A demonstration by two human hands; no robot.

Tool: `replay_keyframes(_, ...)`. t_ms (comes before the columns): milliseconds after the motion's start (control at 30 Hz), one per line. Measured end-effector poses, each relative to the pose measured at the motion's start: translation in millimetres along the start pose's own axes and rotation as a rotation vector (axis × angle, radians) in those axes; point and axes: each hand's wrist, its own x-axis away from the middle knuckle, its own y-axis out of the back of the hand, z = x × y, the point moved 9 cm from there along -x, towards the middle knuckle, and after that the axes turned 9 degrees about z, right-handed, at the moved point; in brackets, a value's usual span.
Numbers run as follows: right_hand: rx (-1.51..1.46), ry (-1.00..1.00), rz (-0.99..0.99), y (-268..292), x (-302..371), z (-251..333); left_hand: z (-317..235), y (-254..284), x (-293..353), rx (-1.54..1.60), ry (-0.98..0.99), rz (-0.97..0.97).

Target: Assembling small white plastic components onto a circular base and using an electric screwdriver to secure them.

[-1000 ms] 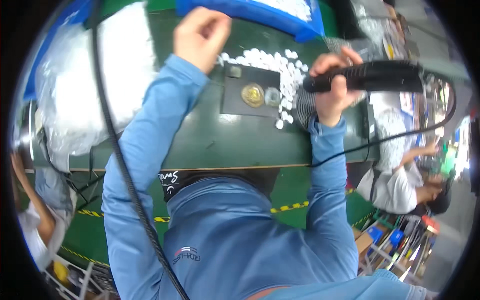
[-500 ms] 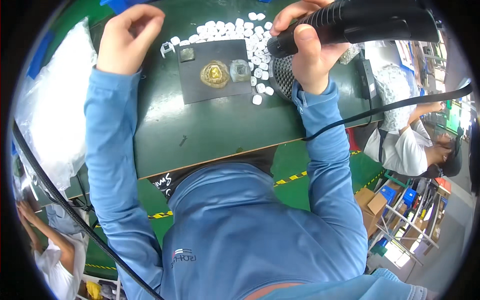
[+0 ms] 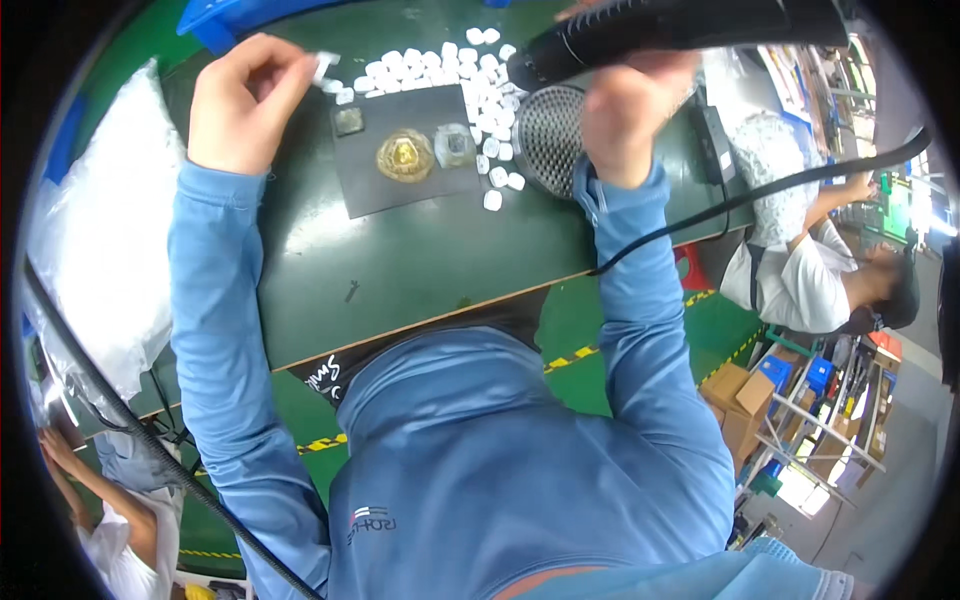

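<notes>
At the far left of the worktop, my left hand [image 3: 245,105] is closed, with a small whitish clear plastic piece [image 3: 325,66] at its thumb and fingertip. My right hand [image 3: 628,115] is wrapped round a black tapered hand-held tool [image 3: 690,35], its narrow end pointing left; motion blurs these fingers. Between the hands lies a dark grey mat [image 3: 370,195] carrying a round amber-coloured piece [image 3: 405,155], a clear squarish block [image 3: 455,145] and a small greyish square piece [image 3: 349,121]. Many small white rounded blocks [image 3: 415,68] are heaped behind and right of the mat.
A round perforated metal disc [image 3: 548,135] sits beside my right hand. A black cord [image 3: 760,215] crosses my right forearm. Big plastic bag [image 3: 110,230] at left, blue bin [image 3: 240,18] at far left, bag of white pieces [image 3: 770,165] at right. Other people work on both sides.
My left fingers have closed on the clear plastic piece, lifting it off the worktop. The black tool in my right hand has shifted left and away. The whole view has turned slightly.
</notes>
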Motion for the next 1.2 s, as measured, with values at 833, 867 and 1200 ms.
replay_keyframes(833, 0.600, 0.065, 0.557, -111.9, 15.6, 24.9, -40.4, -46.1, 5.9, 0.618, -0.003, 0.004)
replay_keyframes(867, 0.593, 0.058, 0.504, -108.6, 12.6, 25.5, -43.6, -44.0, 7.0, 0.635, -0.017, 0.002)
replay_keyframes(1200, 0.124, -0.613, 0.210, -76.5, 33.5, -14.1, -81.3, -42.2, 17.8, 0.350, -0.375, -0.109)
